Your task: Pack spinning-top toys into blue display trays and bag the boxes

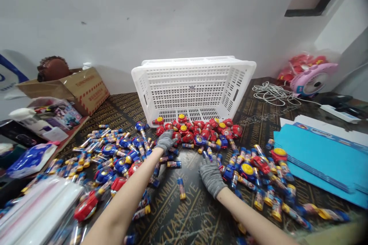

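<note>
Under the left hand (166,140), red toys (198,130) lie in a left-right row.

one white basket (192,84) counted, upper centre of frame, tipped on side. two gloved hands seen: left hand (166,140), right hand (211,176), both centre. one cardboard box (77,88) at upper left. one pink fan (312,78) at upper right. one coil of white cord (271,93) right of basket. one stack of blue cards (322,160) at right. red toys (201,130) and blue toys (120,153) too many, too overlapped for exact count: dozens.
</note>
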